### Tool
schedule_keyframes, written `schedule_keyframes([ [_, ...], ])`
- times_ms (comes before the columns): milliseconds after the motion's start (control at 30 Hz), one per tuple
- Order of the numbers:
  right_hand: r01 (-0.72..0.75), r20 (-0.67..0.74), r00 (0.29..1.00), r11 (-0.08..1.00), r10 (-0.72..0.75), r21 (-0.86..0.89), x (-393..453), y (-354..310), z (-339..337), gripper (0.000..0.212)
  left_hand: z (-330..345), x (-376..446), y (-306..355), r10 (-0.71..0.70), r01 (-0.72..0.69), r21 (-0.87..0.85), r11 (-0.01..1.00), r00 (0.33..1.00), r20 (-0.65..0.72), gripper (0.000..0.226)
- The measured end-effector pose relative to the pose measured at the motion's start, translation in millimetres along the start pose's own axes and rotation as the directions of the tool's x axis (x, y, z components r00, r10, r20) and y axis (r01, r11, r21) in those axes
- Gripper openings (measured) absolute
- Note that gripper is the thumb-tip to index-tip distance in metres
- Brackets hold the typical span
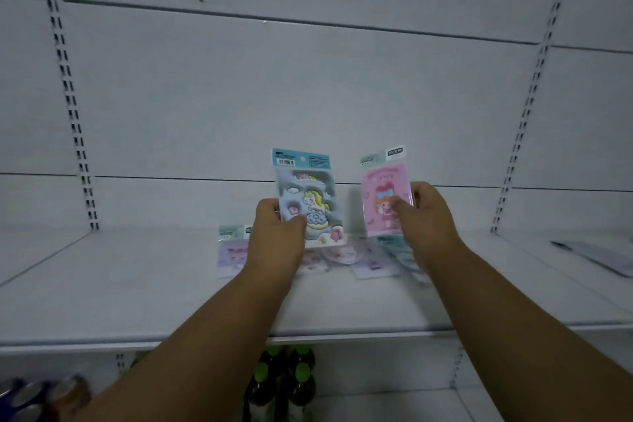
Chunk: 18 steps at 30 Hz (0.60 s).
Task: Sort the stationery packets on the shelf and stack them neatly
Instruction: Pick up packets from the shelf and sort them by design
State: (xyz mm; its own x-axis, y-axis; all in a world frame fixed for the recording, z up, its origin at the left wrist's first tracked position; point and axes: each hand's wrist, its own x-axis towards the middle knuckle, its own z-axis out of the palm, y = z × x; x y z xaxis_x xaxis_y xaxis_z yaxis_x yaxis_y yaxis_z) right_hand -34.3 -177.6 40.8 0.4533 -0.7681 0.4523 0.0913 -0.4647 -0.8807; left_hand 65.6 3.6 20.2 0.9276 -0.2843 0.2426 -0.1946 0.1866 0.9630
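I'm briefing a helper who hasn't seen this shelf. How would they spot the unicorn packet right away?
Look at the white shelf, at the two hands raised over its middle. The left hand holds the unicorn packet upright. It is grey-blue with a blue header and a barcode, unlike the pink packet in the right hand.

2 hands up: left hand w/ 1 unicorn sticker packet, right hand w/ 1 pink girl packet. On shelf: 1 lilac packet clear, others blurred, approx 3-4. Below: green-capped bottles, count unclear.
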Motion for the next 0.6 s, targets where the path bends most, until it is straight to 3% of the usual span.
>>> schedule_keyframes([
  [233,0.010,-0.062,0.998,0.984,0.001,0.181,5,-12,-140,0.009,132,-38,-4,0.004,-0.009,0.028,1.000,0.984,0.176,0.012],
  [400,-0.020,-0.117,0.993,0.997,0.029,0.073,15,4,-271,0.010,261,-92,2,0.005,-0.006,0.002,1.000,0.948,0.319,0.009],
  [600,-0.031,-0.153,0.988,0.999,0.024,-0.044,47,28,-402,0.009,393,-148,7,-0.078,0.106,-0.042,0.994,0.898,0.432,0.019],
])
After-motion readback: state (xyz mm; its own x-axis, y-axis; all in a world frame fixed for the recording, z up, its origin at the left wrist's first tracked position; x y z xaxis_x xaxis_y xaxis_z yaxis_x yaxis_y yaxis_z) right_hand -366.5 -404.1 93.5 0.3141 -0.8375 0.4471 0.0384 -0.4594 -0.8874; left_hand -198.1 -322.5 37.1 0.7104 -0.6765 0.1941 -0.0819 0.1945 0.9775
